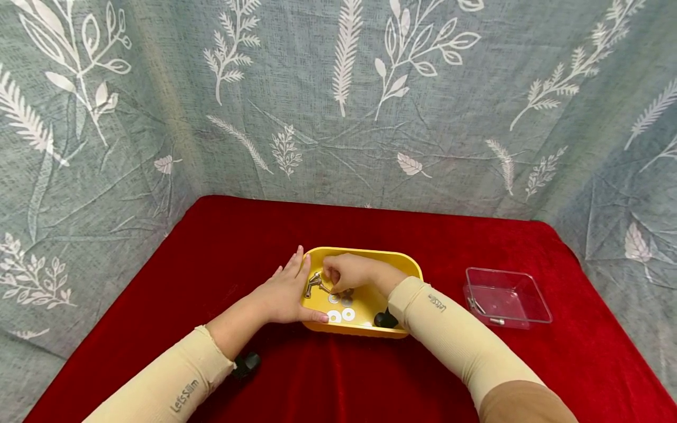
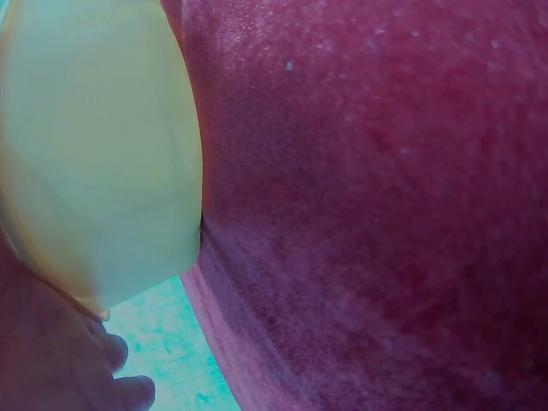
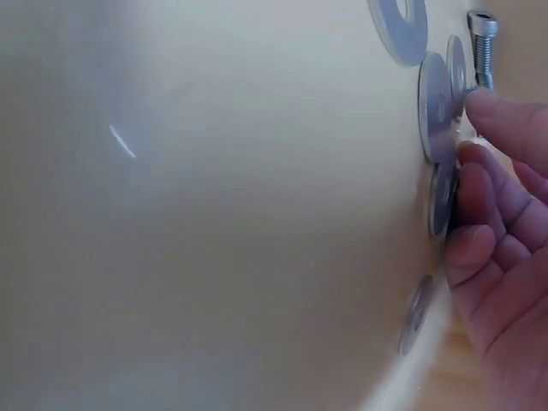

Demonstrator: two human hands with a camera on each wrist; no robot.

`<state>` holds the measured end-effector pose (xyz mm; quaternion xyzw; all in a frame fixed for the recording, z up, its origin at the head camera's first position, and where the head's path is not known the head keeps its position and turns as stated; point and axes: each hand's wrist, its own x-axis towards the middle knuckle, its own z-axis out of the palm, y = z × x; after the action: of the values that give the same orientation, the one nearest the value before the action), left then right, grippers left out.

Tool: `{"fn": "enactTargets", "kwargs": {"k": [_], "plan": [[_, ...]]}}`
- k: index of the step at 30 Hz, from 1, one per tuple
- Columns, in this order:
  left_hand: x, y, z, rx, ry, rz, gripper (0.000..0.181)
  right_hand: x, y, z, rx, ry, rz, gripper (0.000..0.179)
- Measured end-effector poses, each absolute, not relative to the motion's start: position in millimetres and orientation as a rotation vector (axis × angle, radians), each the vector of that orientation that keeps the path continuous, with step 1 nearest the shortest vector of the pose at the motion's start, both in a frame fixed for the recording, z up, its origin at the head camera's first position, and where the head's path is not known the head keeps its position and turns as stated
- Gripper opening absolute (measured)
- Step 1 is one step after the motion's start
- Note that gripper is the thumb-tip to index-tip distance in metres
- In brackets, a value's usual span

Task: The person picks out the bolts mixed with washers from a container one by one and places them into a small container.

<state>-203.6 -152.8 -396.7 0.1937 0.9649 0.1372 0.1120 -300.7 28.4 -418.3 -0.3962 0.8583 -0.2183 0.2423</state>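
Note:
A yellow bin [image 1: 370, 252] stands in the middle of the cloth, its outer wall pale in the left wrist view. My left hand [image 1: 284, 295] rests on its left end, fingers straight and spread along the rim, thumb over the front corner. Inside the bin, my right hand [image 1: 346, 271] has curled fingers, and thumb and forefinger appear to pinch a socket-head bolt [image 3: 484, 38]; the grip is partly hidden. Several more bolts [image 1: 312, 283] lie in a small heap to its left. Flat metal washers [image 1: 348, 314] are scattered over the bin floor, some close to the right fingertips [image 3: 484, 104].
To the right stands a clear plastic box [image 1: 539, 298] with a few bolts [image 1: 497, 321] in it. Red cloth [image 1: 254, 226] covers the table, and a patterned curtain [image 1: 317, 153] hangs behind. Black devices [image 1: 247, 364] sit under the wrists.

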Motion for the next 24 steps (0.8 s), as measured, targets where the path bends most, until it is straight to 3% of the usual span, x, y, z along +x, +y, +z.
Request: {"fn": "enactTargets", "kwargs": {"k": [5,24], "plan": [[-203.8,-152.8,-397.9,0.567,2.839,0.410,0.126,-301.9,28.7,-422.1,-1.087,2.255,-0.673,0.030],[-204.0,-153.1,-401.6,0.576,2.856,0.383,0.128,-296.7,28.2,-419.0,-1.107,1.967,-0.729,0.019]]}}
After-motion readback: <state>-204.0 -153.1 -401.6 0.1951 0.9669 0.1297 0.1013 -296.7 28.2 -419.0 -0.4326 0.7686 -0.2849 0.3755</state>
